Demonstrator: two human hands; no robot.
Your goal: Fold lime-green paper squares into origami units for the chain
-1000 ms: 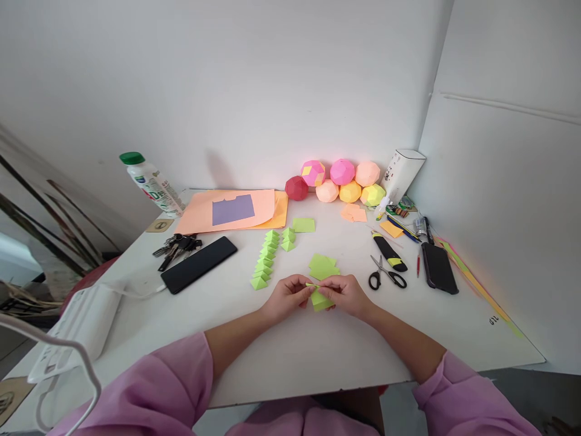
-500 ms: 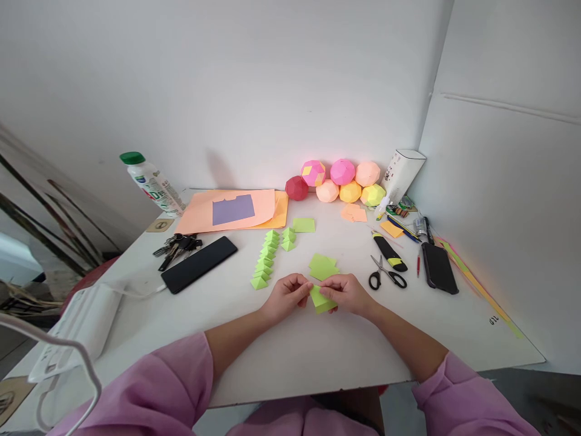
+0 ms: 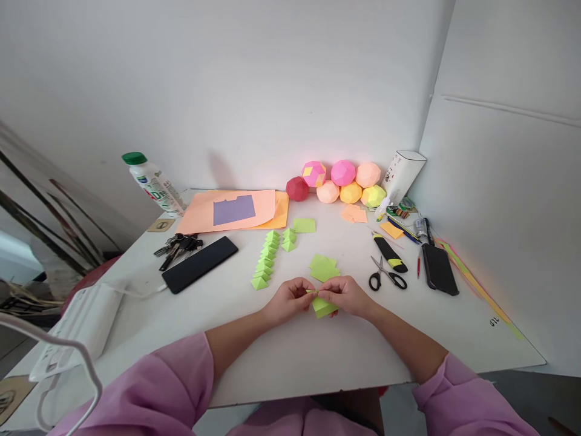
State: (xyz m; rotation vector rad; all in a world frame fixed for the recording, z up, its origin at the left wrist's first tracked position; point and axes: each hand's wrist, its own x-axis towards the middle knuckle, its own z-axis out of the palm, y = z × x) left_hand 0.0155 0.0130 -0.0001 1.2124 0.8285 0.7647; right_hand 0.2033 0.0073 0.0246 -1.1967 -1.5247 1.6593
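Note:
Between my two hands is a piece of green paper [image 3: 324, 307] with a crease across it. My left hand [image 3: 290, 298] pinches its upper left edge between thumb and finger. My right hand [image 3: 347, 295] grips the upper right part, thumb on top, with fingertips showing beneath the paper. Just beyond the hands lie loose green paper pieces [image 3: 324, 267]. To their left stands a row of folded green paper pyramids [image 3: 264, 265], with a shorter row [image 3: 288, 240] beside it. A flat green sheet [image 3: 304, 225] rests behind.
Scissors [image 3: 387, 274] and a utility knife [image 3: 390, 252] lie right of my hands, with a phone [image 3: 439, 269] farther right. Several faceted paper balls [image 3: 342, 173] are stacked against the wall. Keys [image 3: 178, 247], a black power bank [image 3: 200, 264] and orange sheets [image 3: 190, 218] are on the left.
My left hand has closed in toward the right hand, and both thumbs now meet at the paper's upper edge. The paper is tilted and its upper part appears more folded.

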